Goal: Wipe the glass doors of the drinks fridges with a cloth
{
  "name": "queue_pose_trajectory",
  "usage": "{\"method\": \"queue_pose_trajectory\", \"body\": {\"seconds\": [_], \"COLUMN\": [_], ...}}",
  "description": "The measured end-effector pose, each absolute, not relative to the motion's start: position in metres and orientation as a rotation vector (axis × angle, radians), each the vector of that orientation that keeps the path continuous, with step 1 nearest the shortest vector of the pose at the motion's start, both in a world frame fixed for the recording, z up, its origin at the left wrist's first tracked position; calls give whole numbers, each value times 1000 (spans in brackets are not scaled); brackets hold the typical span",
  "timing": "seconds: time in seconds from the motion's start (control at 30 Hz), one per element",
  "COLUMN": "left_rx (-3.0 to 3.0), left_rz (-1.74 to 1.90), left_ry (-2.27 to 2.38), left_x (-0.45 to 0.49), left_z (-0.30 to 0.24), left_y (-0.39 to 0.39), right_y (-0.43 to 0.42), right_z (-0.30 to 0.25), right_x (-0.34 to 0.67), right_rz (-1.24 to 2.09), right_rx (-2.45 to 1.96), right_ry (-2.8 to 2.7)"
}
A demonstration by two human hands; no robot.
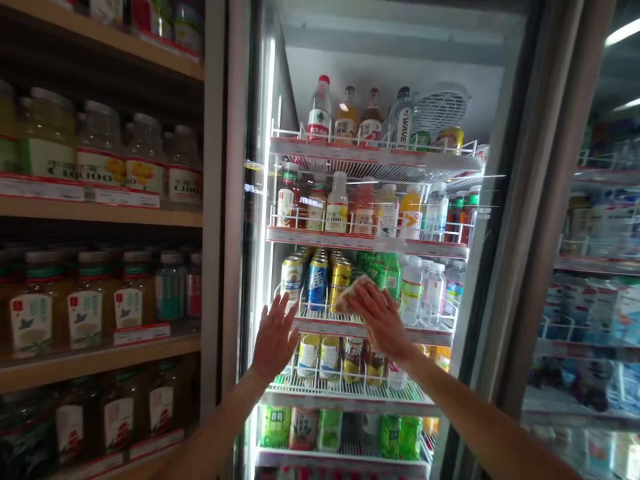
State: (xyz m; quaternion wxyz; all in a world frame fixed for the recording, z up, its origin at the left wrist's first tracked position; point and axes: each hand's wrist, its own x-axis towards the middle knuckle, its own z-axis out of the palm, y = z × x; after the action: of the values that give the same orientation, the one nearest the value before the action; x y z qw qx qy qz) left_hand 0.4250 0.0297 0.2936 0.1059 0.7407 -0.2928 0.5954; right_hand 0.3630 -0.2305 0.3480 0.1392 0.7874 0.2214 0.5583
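In the head view, my right hand [379, 313] presses a crumpled pale cloth [350, 297] that looks flat against the glass door [390, 73] of a lit drinks fridge. Its fingers lie over the cloth and hide much of it. My left hand [273, 339] is raised at the left part of the door, fingers spread, with nothing in it; whether it touches the glass I cannot tell. Behind the two hands, a blue can [317, 283] and a gold can [340, 283] stand on a wire shelf. Green bottles [387, 270] are partly covered by my right hand.
Wooden shelves [100, 210] with rows of bottled drinks stand at the left. A metal door frame [535, 227] runs down the right side, with another stocked fridge [590, 307] beyond it. Inside, bottles line the upper wire shelf [375, 155].
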Motion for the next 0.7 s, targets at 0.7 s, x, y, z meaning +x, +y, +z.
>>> {"method": "queue_pose_trajectory", "body": {"seconds": [0.7], "left_rx": [2326], "left_rz": [1493], "left_ry": [-568], "left_x": [394], "left_z": [227], "left_y": [130], "right_y": [-77], "right_z": [351], "right_x": [420], "right_rz": [1159], "right_rx": [2140], "right_ry": [1333]}}
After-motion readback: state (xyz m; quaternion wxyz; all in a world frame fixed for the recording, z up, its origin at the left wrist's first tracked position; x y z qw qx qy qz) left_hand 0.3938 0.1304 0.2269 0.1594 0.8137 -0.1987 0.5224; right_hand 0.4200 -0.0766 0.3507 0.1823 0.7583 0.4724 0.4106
